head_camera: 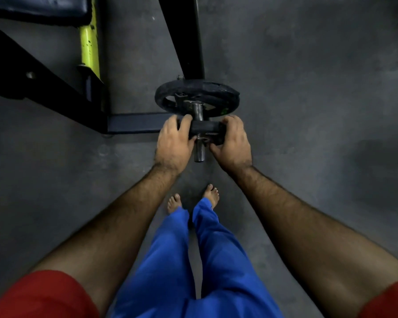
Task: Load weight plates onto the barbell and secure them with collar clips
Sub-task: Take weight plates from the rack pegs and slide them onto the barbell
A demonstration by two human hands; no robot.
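Here, gripping a small black rubber weight plate (206, 129) between left hand (174, 143) and right hand (231, 143), fingers curled round its rim, partway along the steel barbell sleeve (198, 154), short of the large black plate (197, 97). Risking, by judgement: tilting and jamming; pinching fingers between plates.

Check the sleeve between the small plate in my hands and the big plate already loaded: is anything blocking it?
Nothing visible blocks it. The small black plate, held by the left hand and right hand, is already threaded on the steel barbell sleeve. Bare sleeve runs up to the large black rubber plate.
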